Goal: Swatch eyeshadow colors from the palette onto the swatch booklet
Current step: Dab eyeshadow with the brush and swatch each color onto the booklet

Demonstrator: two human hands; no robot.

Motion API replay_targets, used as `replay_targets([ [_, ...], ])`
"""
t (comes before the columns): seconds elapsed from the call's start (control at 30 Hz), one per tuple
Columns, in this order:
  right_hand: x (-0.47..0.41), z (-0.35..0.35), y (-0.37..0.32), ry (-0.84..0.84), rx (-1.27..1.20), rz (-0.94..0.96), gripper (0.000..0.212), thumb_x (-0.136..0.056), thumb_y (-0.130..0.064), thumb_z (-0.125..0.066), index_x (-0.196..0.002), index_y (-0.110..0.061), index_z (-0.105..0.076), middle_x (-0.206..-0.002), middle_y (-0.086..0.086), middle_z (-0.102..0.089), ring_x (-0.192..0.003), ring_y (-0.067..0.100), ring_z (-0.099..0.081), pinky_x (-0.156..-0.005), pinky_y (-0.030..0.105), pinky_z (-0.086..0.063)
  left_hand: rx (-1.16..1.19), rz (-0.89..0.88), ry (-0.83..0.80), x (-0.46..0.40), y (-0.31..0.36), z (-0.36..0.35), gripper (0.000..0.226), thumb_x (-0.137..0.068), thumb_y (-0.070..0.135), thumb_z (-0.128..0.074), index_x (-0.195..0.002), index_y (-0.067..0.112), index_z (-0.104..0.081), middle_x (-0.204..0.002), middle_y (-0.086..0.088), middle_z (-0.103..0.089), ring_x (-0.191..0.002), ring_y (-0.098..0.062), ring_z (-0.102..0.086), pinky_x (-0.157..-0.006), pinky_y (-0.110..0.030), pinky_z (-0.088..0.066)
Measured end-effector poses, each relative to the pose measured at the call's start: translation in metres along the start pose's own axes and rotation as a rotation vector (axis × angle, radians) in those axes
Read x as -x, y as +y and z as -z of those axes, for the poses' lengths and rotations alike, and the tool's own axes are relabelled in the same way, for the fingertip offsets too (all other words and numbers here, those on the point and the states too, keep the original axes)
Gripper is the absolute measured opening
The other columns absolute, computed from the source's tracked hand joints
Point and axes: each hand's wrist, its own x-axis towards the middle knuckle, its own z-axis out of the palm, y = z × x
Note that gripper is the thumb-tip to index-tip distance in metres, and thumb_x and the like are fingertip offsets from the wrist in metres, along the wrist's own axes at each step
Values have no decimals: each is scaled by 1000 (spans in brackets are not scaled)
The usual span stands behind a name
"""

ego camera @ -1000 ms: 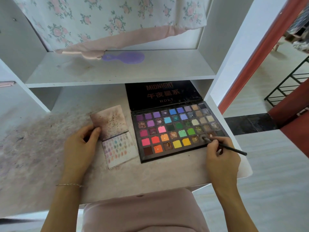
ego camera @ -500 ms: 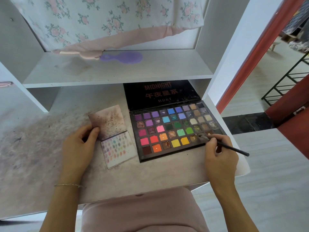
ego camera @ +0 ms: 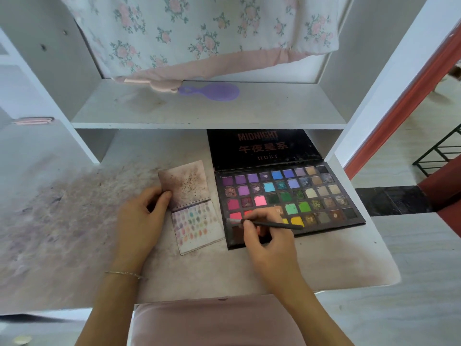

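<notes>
The bench (ego camera: 74, 245) carries the open palette (ego camera: 289, 196) toward its right edge, with pressed powders that likely crumble. Just left lies the thin swatch booklet (ego camera: 197, 221), its cover pinned by the left hand (ego camera: 139, 221). The right hand (ego camera: 267, 243) pinches the light brush (ego camera: 269, 224); fingers (ego camera: 249, 228) best stay near the bristles.

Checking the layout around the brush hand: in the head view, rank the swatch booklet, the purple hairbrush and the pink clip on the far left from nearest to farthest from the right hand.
From the right hand:
1. swatch booklet, just left of it.
2. purple hairbrush, on the shelf above.
3. pink clip, far left.
</notes>
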Motion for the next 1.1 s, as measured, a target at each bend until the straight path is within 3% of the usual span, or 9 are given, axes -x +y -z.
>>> replay_targets([
  [0.07, -1, -10, 0, -18, 29, 7, 19, -80, -16, -54, -74, -34, -50, -70, -20, -58, -60, -2, -53, -53, 5, -38, -5, 8, -4, 0, 0, 0, 16, -90, 19, -54, -98, 16, -68, -85, 6, -65, -73, -4, -56, -68, -18, -43],
  [0.2, -3, -21, 2, -30, 105, 15, 13, -81, -20, -53, -75, -32, -51, -65, -11, -55, -66, 9, -55, -57, 13, -42, 26, 23, -16, -1, 1, 0, 17, -89, 17, -55, -100, 17, -68, -88, 6, -68, -81, -12, -61, -74, -29, -48],
  [0.33, -5, -23, 1, -68, 193, 50, 16, -81, -21, -52, -76, -36, -50, -70, -15, -55, -70, 8, -55, -60, 14, -42, 24, 32, -13, -1, 1, 0, 17, -89, 17, -55, -99, 20, -69, -87, 8, -68, -81, -9, -61, -70, -19, -44],
  [0.5, -4, -25, 2, -85, 237, 61, 6, -81, -21, -52, -80, -20, -58, -74, -12, -56, -75, 12, -55, -63, 19, -43, 36, 22, -6, -2, 3, 0, 17, -88, 14, -56, -99, 17, -69, -85, 10, -66, -79, -7, -60, -71, -16, -43],
  [0.67, -4, -26, 2, -107, 280, 53, 5, -81, -21, -50, -80, -21, -55, -73, -6, -56, -74, 14, -54, -61, 17, -42, 28, 24, 9, -1, 4, 0, 16, -88, 15, -57, -98, 14, -69, -85, 6, -67, -79, -12, -61, -73, -26, -46],
  [0.97, -5, -25, 1, -108, 293, 54, 9, -81, -22, -49, -81, -17, -56, -75, -7, -56, -76, 14, -55, -64, 27, -49, 10, 13, 10, -2, 4, 1, 14, -88, 15, -57, -93, 13, -69, -79, 5, -65, -73, -11, -59, -68, -18, -44],
  [1.1, -5, -26, 1, -107, 295, 65, 6, -81, -22, -49, -81, -21, -55, -75, -12, -54, -76, 11, -55, -64, 22, -49, 16, 20, 12, -2, 5, 1, 14, -88, 16, -57, -94, 13, -69, -80, 5, -66, -75, -13, -60, -71, -27, -47],
])
